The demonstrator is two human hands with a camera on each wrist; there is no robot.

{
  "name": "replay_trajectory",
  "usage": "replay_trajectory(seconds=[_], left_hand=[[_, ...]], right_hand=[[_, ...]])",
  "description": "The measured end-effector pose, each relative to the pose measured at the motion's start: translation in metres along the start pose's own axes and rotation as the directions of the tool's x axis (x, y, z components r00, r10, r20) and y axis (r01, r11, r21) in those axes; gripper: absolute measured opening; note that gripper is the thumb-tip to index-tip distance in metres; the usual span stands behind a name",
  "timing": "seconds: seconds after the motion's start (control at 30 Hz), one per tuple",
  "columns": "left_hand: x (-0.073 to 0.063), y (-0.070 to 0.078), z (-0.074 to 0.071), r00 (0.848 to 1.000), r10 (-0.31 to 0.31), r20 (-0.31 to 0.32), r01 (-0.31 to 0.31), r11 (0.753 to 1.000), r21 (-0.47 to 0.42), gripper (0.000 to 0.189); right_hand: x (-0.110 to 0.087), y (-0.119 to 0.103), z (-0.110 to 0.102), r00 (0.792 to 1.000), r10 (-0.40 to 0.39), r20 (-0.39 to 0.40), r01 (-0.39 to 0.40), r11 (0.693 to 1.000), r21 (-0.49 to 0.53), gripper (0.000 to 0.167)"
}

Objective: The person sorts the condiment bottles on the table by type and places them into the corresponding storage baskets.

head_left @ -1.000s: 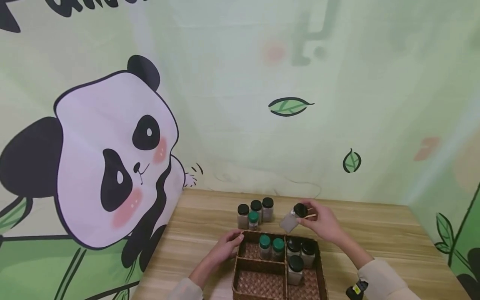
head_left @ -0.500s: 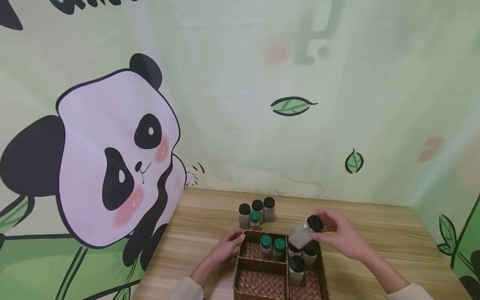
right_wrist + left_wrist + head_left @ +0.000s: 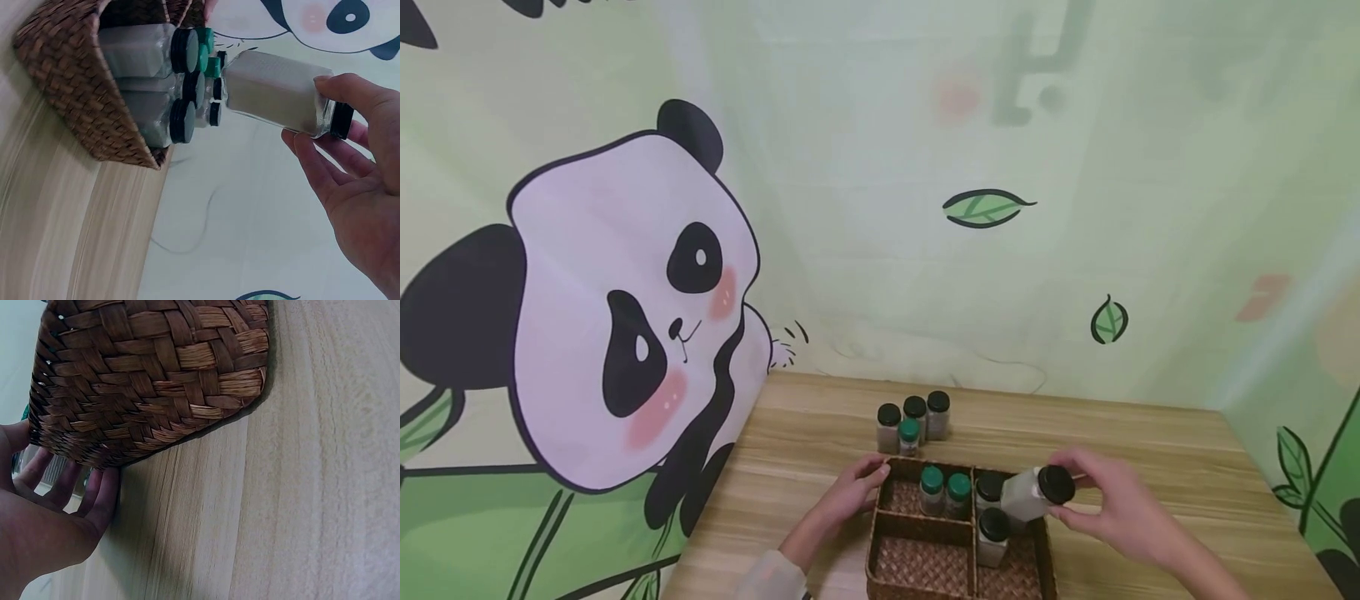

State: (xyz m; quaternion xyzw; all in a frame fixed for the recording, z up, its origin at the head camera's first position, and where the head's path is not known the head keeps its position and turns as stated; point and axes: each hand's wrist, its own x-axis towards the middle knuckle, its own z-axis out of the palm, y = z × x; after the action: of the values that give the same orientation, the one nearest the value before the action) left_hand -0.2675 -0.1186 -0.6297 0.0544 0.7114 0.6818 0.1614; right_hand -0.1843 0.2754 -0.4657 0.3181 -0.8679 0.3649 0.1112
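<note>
My right hand (image 3: 1123,508) pinches a clear jar with a black lid (image 3: 1022,497) near its lid. It is tilted, base to the left, above the right part of the woven basket (image 3: 925,567). In the right wrist view, the jar's pale grey contents (image 3: 278,90) show, and the thumb and fingers lie on opposite sides. My left hand (image 3: 847,497) holds the basket's back left corner, thumb at the rim. The left wrist view shows its fingers (image 3: 103,497) against the outer wall. Inside stand black-lidded jars (image 3: 993,537) on the right and two green-lidded jars (image 3: 958,497) at back left.
Behind the basket, three black-lidded jars (image 3: 889,428) and a smaller green-lidded one (image 3: 908,437) stand together on the wooden table (image 3: 1142,442). A panda-printed cloth (image 3: 865,208) hangs behind the table. Dividers split the basket into compartments.
My right hand has carried the jar right and toward me, from behind the basket to over its right part, tipping it nearer to level. My left hand has stayed on the basket corner.
</note>
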Motion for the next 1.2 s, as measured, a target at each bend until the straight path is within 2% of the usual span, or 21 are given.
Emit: replay_trajectory(seconds=[0.2, 0.33, 0.6, 0.83, 1.1, 1.2], left_hand=[[0.001, -0.003, 0.0, 1.0, -0.003, 0.0, 0.003, 1.0, -0.006, 0.056], [0.001, -0.002, 0.0, 1.0, -0.001, 0.001, 0.001, 1.0, -0.014, 0.054], [-0.001, 0.0, 0.0, 1.0, -0.001, -0.004, 0.001, 1.0, -0.009, 0.056], [0.001, -0.003, 0.0, 1.0, 0.002, 0.005, -0.002, 1.0, -0.003, 0.056], [0.001, -0.005, 0.0, 1.0, 0.0, 0.005, 0.0, 1.0, -0.027, 0.054], [0.001, -0.004, -0.001, 1.0, 0.002, 0.002, -0.002, 1.0, -0.028, 0.054]], right_hand=[[-0.008, 0.005, -0.002, 0.999, 0.011, 0.049, -0.011, 1.0, -0.013, 0.054], [-0.014, 0.01, 0.0, 0.997, -0.008, 0.078, 0.009, 1.0, -0.005, 0.054], [-0.023, 0.031, 0.023, 0.983, -0.043, 0.177, 0.052, 0.998, -0.047, 0.05], [-0.026, 0.05, 0.046, 0.951, 0.059, 0.303, -0.041, 0.997, -0.064, 0.046], [-0.031, 0.058, 0.066, 0.941, 0.127, 0.315, -0.087, 0.986, -0.139, 0.048], [-0.032, 0.056, 0.069, 0.947, 0.125, 0.295, -0.073, 0.981, -0.182, 0.05]])
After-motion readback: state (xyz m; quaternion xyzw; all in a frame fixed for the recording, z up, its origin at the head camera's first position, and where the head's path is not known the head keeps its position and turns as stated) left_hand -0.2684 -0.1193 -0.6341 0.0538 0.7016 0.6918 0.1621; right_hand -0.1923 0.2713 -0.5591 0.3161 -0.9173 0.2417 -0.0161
